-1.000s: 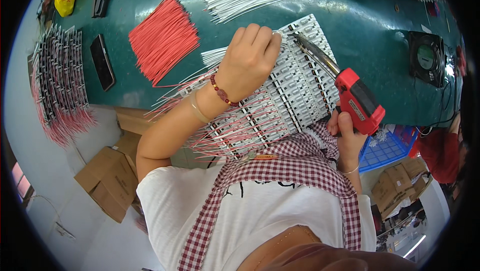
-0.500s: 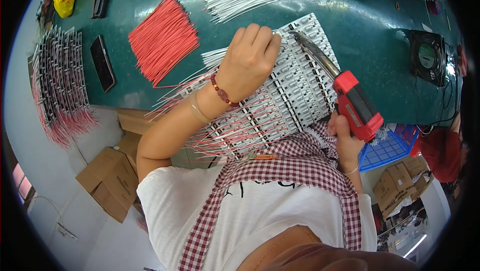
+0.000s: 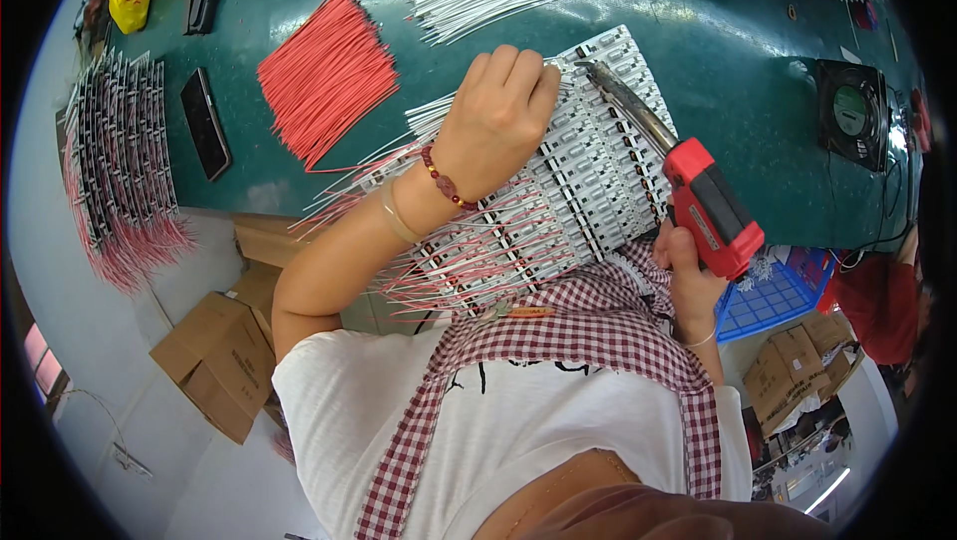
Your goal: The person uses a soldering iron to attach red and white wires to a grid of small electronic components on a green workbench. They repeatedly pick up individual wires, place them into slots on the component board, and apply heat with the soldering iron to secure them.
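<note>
Near right, the right hand [image 3: 691, 279] has its fingers wrapped around the soldering gun [image 3: 710, 203], probably heaviest at its red body. Left of it, the white board panel [image 3: 598, 203] spans the near edge of the table [image 3: 753, 146], likely light, stiff and fragile, best held by its rims. Farther, the left hand [image 3: 500, 119] curls over the panel; its fingertips are hidden, so I cannot tell what they pinch.

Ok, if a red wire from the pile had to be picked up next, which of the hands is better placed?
Probably the left hand: it is nearer the red wire pile, while the right hand grips the soldering gun, farther right. What the left hand may already pinch is hidden.
</note>
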{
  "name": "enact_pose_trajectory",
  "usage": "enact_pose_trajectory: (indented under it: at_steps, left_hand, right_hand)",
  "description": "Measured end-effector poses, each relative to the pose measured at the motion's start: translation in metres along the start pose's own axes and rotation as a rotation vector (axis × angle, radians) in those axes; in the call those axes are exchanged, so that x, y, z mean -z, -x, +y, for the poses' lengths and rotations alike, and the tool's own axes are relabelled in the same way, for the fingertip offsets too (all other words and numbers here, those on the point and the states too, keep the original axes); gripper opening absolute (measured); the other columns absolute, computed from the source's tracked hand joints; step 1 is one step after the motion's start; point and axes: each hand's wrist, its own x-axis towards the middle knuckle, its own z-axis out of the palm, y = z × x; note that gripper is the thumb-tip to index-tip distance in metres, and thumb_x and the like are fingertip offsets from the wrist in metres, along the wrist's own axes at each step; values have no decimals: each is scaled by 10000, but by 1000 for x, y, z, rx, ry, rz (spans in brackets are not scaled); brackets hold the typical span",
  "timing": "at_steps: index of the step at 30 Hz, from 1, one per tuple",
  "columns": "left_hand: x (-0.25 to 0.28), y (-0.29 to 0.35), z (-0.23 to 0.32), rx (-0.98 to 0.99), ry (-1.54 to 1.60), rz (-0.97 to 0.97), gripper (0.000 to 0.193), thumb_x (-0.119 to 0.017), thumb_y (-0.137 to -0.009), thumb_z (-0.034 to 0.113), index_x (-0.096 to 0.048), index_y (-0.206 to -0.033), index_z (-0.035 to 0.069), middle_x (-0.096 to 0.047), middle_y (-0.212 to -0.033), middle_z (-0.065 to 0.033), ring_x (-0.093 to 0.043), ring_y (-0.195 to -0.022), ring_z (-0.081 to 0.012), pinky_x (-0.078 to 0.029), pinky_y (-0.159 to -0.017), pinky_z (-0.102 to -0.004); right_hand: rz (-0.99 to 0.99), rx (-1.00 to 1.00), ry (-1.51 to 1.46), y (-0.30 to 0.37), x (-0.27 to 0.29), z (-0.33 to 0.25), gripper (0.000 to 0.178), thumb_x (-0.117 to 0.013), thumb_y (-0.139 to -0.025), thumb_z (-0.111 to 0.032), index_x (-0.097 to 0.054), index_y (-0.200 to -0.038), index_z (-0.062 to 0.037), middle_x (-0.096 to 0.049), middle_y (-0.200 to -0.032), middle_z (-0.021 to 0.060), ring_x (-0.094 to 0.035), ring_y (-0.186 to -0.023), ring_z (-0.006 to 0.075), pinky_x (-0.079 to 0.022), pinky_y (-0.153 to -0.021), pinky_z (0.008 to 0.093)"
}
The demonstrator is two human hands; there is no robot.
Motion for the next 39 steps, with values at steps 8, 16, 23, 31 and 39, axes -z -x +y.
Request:
enact_pose_trajectory:
  at_steps: [8, 16, 23, 31, 39]
  left_hand:
    - [1, 0, 1, 3, 14, 18, 305, -590, -740, 13, -644, -1037, -26, -489, -829, -86, -500, -769, -238, -418, -677, -346]
    - [0, 0, 1, 3, -4, 18, 302, -594, -735, 10, -642, -1031, -26, -483, -824, -86, -498, -767, -237, -420, -676, -347]
    - [1, 0, 2, 1, -12, 9, 306, -595, -732, 10, -642, -1031, -29, -482, -827, -87, -498, -768, -238, -420, -676, -347]
    - [-1, 0, 2, -4, -21, 11, 314, -596, -732, 15, -640, -1040, -32, -477, -828, -86, -494, -768, -237, -419, -673, -347]
    - [1, 1, 2, -25, -31, 11, 320, -596, -732, 25, -637, -1045, -25, -478, -828, -84, -496, -762, -234, -419, -671, -345]
  right_hand:
    - [-23, 26, 104, 0, 3, 11, 264, -748, -838, -101, -655, -1069, -13, -669, -1003, 64, -630, -856, 146, -511, -737, 299]
    - [34, 77, -16, -2, -10, -12, 201, -610, -928, -138, -545, -994, 41, -532, -638, 61, -488, -533, 113, -412, -508, 253]
    - [-56, 57, 103, -1, 2, 8, 228, -739, -839, -84, -663, -1040, -8, -677, -953, 55, -632, -814, 136, -512, -712, 294]
    - [-26, -41, 4, -1, 4, -7, 239, -736, -844, -82, -657, -1058, -7, -667, -974, 59, -628, -843, 144, -509, -745, 300]
    - [-39, 26, 9, -2, -1, -1, 260, -753, -828, -95, -658, -1053, -7, -668, -965, 58, -632, -832, 150, -511, -752, 296]
